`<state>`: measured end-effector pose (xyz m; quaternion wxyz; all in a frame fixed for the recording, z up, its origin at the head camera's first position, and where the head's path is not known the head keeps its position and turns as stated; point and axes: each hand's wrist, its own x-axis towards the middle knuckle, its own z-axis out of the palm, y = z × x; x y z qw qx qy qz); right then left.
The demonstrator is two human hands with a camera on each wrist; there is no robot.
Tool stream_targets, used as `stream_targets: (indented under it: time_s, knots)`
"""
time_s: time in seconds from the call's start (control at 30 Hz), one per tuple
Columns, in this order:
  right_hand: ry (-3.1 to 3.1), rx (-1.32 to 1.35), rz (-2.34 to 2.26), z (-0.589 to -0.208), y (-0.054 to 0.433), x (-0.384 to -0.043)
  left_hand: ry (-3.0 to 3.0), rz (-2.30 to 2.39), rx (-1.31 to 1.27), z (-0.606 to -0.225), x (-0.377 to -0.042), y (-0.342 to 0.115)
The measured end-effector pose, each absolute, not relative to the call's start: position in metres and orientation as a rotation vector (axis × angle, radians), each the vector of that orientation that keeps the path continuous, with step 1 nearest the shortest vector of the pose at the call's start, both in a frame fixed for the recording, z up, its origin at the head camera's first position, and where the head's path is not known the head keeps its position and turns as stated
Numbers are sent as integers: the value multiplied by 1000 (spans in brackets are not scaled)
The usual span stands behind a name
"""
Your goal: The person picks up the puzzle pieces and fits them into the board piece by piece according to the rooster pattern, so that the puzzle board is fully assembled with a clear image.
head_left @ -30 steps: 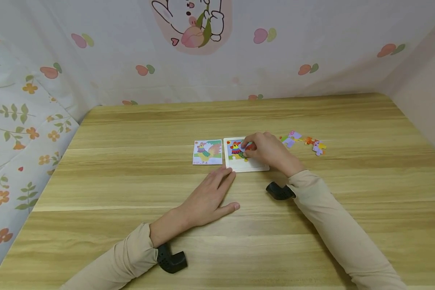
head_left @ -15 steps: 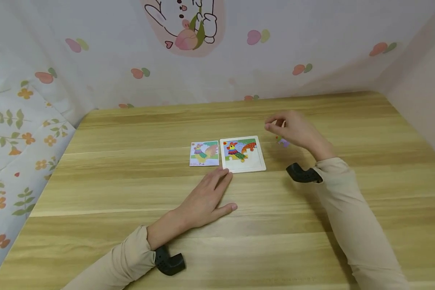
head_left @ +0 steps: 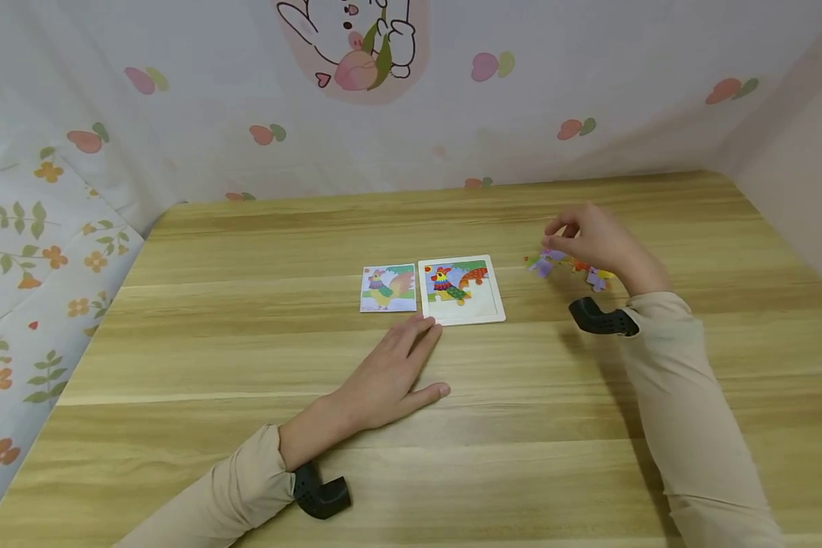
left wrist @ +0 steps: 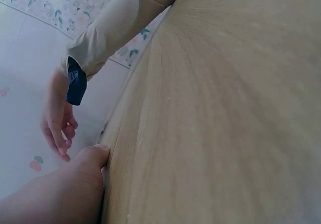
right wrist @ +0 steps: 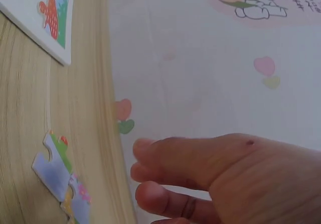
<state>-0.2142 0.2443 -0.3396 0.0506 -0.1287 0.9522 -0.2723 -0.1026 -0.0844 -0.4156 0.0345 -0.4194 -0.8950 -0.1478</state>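
My left hand (head_left: 390, 373) lies flat with fingers extended, its fingertips at the near left corner of a white puzzle tray (head_left: 482, 310). Inside the tray, joined pieces form part of a rooster picture (head_left: 452, 283), with a red tail at the upper right; the lower right is bare white. Over to the right, my right hand (head_left: 599, 243) hovers above several loose puzzle pieces (head_left: 541, 266), fingers loosely bent and nothing between them. In the right wrist view, a lilac and green piece (right wrist: 55, 163) lies below the fingertips, apart from them.
A square picture card (head_left: 388, 289) with a paler rooster lies just left of the tray. More loose pieces (head_left: 597, 278) lie under and beside the right hand. A patterned curtain (head_left: 411, 137) hangs along the table's far edge. Black wrist mounts (head_left: 322, 495) stick out from both sleeves.
My right hand has left the tray and moved right to above the loose pieces, uncovering the rooster's red tail. The left hand stays at the tray's corner.
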Motion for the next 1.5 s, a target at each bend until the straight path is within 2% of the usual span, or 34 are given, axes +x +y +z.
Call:
stream_targets:
  time_s: [0.33, 1.5]
  knots:
    - [2776, -248, -750, -341, 268, -213, -2767, -439, -1298, -415, -103, -83]
    - [2709, -177, -732, -346, 282, -211, -2774, -433, -1291, -415, -104, -85]
